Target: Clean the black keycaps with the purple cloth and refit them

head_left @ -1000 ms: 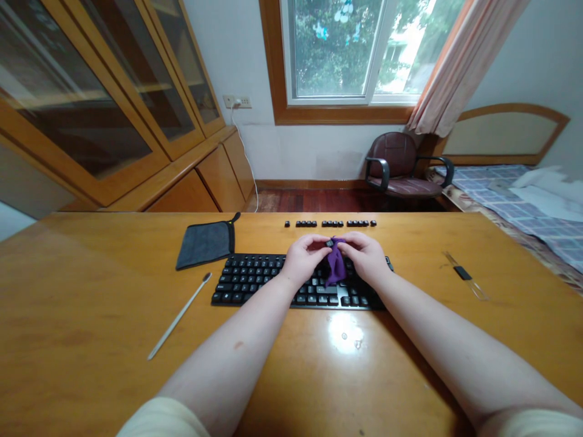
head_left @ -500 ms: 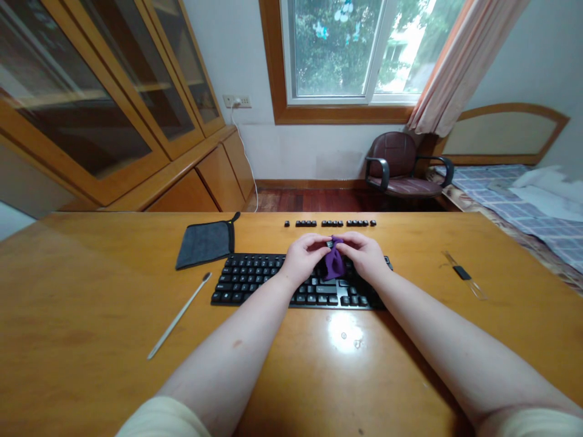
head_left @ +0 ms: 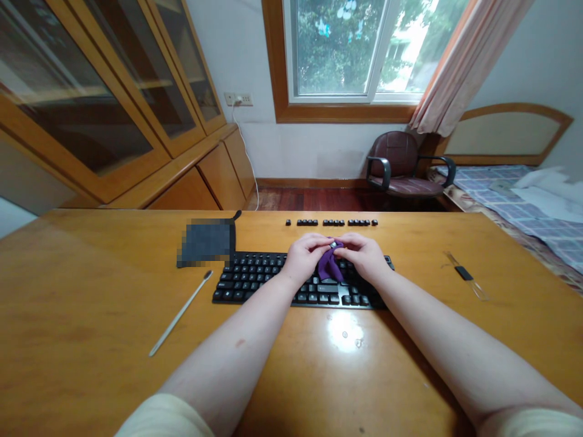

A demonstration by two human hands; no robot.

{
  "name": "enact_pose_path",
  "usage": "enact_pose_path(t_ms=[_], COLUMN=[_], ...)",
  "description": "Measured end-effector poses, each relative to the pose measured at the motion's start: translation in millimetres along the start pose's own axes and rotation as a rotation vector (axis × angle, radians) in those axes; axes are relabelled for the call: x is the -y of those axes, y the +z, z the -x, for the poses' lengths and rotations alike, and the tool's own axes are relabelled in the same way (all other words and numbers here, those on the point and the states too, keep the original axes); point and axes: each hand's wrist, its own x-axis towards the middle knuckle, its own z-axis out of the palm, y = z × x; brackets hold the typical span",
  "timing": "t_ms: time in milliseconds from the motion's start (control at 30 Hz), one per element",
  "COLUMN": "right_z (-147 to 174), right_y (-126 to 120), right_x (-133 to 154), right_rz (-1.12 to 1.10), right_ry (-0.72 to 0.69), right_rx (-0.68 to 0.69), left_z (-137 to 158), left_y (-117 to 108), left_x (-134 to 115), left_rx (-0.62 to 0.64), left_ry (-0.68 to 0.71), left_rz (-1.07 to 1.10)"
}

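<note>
Fingertips tight together over the black keyboard (head_left: 252,278), the left grip (head_left: 302,257) pinches a small keycap (head_left: 333,244), and the right grip (head_left: 365,257), closed just as snugly, has the purple cloth (head_left: 330,269) hanging below! Beyond them, loose black keycaps (head_left: 334,223) line up along the bench's (head_left: 282,376) far edge, while a slim brush (head_left: 182,311) lies near the keyboard's left end.

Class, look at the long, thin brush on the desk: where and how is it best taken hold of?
Pinch the brush mid-handle, probably from above and the near left, away from the keyboard. It lies flat and slanted, its slim, pale handle reaching toward the near left, its dark head at the far end.
</note>
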Motion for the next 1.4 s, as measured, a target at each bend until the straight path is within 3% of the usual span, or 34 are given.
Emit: enact_pose_path(t_ms=[200, 500, 633, 833, 1033, 1233, 1400], right_z=[-0.3, 0.1, 0.0, -1.5, -0.6, -0.8, -3.2], right_y=[-1.4, 0.7, -0.2, -2.7, -2.3, 1.8, -2.2], right_x=[-1.3, 0.7, 3.7, 8.4, 10.8, 3.8, 4.3], right_rz=[-0.007, 0.072, 0.107, 0.066, -0.049, -0.050, -0.060], right_ry=[0.047, -0.024, -0.016, 0.016, 0.044, 0.092, 0.138], right_rx=[-0.043, -0.004, -0.060, -0.013, -0.038, 0.038, 0.010], left_z=[-0.5, -0.5, 0.0, 2.0, 3.4, 7.7, 7.8], left_y=[-0.1, -2.3, -0.9, 3.1, 4.2, 3.1, 3.5], left_x=[3.9, -2.7, -2.4, 3.9, 4.1, -0.4, 1.0], left_rx=[0.025, 0.062, 0.033, -0.006, -0.039, 0.044, 0.059], left_ry=[-0.016, -0.020, -0.036, -0.085, -0.016, 0.070, 0.049], left_rz=[-0.009, -0.013, 0.006, 0.098, -0.014, -0.184, -0.141])
